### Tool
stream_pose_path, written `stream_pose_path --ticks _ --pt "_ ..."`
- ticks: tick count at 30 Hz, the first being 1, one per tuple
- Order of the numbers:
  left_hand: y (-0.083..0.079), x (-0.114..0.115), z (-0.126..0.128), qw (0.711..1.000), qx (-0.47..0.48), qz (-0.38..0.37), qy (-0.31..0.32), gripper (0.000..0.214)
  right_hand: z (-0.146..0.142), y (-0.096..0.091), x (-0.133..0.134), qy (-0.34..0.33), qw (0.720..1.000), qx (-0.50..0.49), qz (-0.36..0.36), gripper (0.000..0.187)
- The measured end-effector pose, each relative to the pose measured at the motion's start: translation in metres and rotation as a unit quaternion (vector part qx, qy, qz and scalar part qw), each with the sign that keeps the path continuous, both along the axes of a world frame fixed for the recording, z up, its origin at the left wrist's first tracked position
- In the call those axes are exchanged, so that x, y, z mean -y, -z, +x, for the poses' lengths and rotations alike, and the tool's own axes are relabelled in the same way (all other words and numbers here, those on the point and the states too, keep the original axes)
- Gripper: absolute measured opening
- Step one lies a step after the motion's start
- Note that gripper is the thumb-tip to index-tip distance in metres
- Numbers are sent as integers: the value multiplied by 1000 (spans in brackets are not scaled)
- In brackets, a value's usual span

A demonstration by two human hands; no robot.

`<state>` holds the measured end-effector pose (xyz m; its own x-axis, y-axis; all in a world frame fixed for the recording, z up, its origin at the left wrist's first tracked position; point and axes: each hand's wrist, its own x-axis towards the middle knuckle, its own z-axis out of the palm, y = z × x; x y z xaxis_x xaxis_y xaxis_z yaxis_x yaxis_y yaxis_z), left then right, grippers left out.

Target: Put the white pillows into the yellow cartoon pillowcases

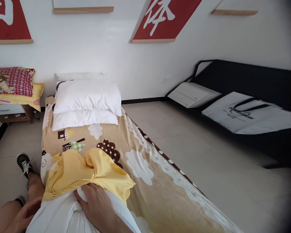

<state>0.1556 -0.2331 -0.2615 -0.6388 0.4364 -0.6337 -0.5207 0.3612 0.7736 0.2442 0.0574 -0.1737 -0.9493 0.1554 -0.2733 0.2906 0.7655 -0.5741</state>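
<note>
A white pillow (63,213) lies at the near end of the bed, its far end tucked into a crumpled yellow pillowcase (87,171). My right hand (94,200) presses on the pillow at the mouth of the case, fingers closed on a fold of the white cloth. My left hand (26,212) is at the pillow's left edge with its fingers curled against it; the fingertips are partly hidden. A bare leg with a dark sneaker (24,163) stands on the floor left of the bed.
The bed carries a beige cartoon-print blanket (145,181) and two stacked white pillows (86,103) at its head. A nightstand (9,111) with a plaid cushion stands at the left. A black bed frame (262,81) on the right holds a white bag (249,113) and a box.
</note>
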Motion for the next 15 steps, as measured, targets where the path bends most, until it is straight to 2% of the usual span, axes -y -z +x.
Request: stream_pose_path --ticks 3,6,8,10,13,15 --pt "3 -5 -1 997 34 68 25 72 1 -2 0 1 1000 -2 -2 30" --pt "-11 -17 -10 995 3 74 71 72 1 -3 -1 -1 1000 -2 -3 30" --pt "-20 -24 -14 995 -42 36 82 63 1 -4 -2 -2 1000 1 -1 29" --pt "-24 -28 -11 989 -113 -39 87 51 0 -4 -3 1 1000 6 2 29" --pt "-17 -29 6 956 -229 -166 71 35 -3 -2 -6 7 1000 10 1 30" --pt "-8 -21 19 952 -236 -192 34 36 -3 -1 -6 7 1000 12 -4 30"
